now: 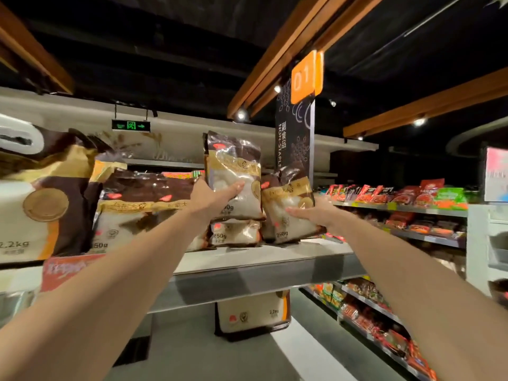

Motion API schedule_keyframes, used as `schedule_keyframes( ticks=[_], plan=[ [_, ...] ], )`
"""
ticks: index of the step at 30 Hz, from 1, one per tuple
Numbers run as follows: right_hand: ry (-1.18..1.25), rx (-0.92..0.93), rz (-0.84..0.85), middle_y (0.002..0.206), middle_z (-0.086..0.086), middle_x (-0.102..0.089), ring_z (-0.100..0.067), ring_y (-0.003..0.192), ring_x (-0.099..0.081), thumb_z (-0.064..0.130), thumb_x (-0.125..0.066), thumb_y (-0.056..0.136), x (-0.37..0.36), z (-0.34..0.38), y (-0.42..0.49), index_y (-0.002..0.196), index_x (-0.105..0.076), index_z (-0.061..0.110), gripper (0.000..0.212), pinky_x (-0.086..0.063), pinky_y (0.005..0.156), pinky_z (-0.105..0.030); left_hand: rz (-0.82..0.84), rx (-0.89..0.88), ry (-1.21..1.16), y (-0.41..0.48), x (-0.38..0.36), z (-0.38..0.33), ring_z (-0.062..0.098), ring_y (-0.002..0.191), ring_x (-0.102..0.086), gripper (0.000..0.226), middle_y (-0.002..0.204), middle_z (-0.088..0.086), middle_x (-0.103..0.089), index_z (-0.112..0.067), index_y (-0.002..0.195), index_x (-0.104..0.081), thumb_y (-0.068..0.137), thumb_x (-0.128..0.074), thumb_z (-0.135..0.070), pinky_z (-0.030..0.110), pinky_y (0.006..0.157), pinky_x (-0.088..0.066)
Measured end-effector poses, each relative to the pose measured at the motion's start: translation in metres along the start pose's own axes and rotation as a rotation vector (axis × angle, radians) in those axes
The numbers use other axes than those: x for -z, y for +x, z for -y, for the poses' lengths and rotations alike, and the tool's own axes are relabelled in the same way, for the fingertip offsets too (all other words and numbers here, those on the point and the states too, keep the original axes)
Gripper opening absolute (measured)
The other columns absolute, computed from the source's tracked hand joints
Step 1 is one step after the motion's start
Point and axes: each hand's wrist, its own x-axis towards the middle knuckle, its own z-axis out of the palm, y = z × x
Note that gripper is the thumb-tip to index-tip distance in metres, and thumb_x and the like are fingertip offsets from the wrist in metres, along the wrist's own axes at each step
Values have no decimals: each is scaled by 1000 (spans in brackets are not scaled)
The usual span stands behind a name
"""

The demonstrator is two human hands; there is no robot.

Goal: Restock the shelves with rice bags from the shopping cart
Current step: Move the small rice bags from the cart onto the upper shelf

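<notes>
In the head view, the left hand (217, 198) grips a small rice bag (233, 166) at its left edge. The thumb lies across the front and the other fingers are hidden behind. This bag is upright, just above another small bag (235, 234) that stands on the shelf (247, 273). The right hand (316, 213) grips a second rice bag (286, 199) at its right side, thumb on the front. That bag is slightly tilted, with its bottom at the shelf board. Bigger rice bags (41, 210) stand further left.
</notes>
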Motion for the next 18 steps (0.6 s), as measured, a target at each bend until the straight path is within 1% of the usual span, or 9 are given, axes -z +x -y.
schedule_keyframes(
  ticks=[1, 2, 6, 8, 9, 10, 11, 14, 18],
  plan=[
    [-37, -7, 26, 121, 4, -53, -16, 109, -50, 45, -76, 79, -2, -4, 2, 121, -48, 13, 60, -41, 93, -30, 18, 7, -9, 2, -4, 2, 30, 144, -31, 111, 160, 11, -28, -6, 156, -14, 77, -80, -47, 43, 114, -30],
    [-70, -3, 37, 123, 1, -51, -18, 111, -48, 45, -71, 84, -2, -12, 11, 132, -46, 13, 63, -39, 92, -30, 25, 3, -14, 2, -9, 3, 30, 144, -31, 109, 160, 11, -28, -6, 156, -14, 78, -80, -46, 43, 115, -30],
    [-374, 21, 68, 142, -9, -50, -26, 118, -51, 83, -47, 75, -1, -17, 19, 139, -46, 13, 94, -41, 99, -34, 81, -12, 29, 1, -20, 8, 28, 145, -29, 105, 161, 9, -25, -9, 156, -11, 82, -77, -44, 42, 116, -27],
    [-534, -58, 119, 135, -14, -55, -31, 117, -55, 97, -31, 63, 4, -20, 24, 136, -49, 11, 114, -46, 100, -41, 117, -18, 51, 5, -21, 15, 27, 145, -30, 107, 161, 6, -26, -13, 156, -14, 78, -78, -49, 43, 115, -28],
    [-541, -107, 149, 112, -14, -62, -27, 97, -61, 95, -32, 66, 6, -19, 24, 121, -56, 9, 105, -51, 85, -36, 129, -21, 58, 6, -22, 16, 27, 144, -32, 108, 160, 5, -29, -14, 156, -17, 76, -79, -51, 43, 115, -29],
    [-507, -141, 176, 83, -9, -57, -19, 69, -56, 89, -39, 72, 6, -16, 21, 100, -57, 9, 86, -48, 66, -27, 133, -18, 62, 8, -19, 19, 26, 142, -34, 106, 158, 5, -32, -15, 155, -21, 75, -79, -53, 43, 114, -30],
    [-444, -182, 204, 68, -4, -45, -13, 54, -42, 81, -48, 76, 7, -16, 23, 89, -52, 11, 72, -41, 56, -22, 132, -14, 57, 9, -20, 20, 25, 140, -37, 102, 155, 3, -37, -15, 154, -25, 75, -79, -52, 43, 112, -31],
    [-355, -189, 288, 82, -4, -52, -12, 64, -46, 53, -70, 81, 13, -18, 30, 102, -54, 7, 53, -49, 59, -16, 91, -7, 38, 9, -21, 20, 23, 127, -46, 90, 144, 1, -48, -14, 148, -38, 76, -79, -49, 39, 103, -36],
    [-264, -162, 302, 96, -6, -62, -12, 76, -54, 33, -78, 80, 11, -26, 38, 112, -54, 3, 51, -53, 71, -18, 69, -10, 41, 10, -22, 19, 16, 110, -45, 83, 130, -3, -53, -14, 144, -43, 78, -78, -49, 33, 92, -33]
  ],
)
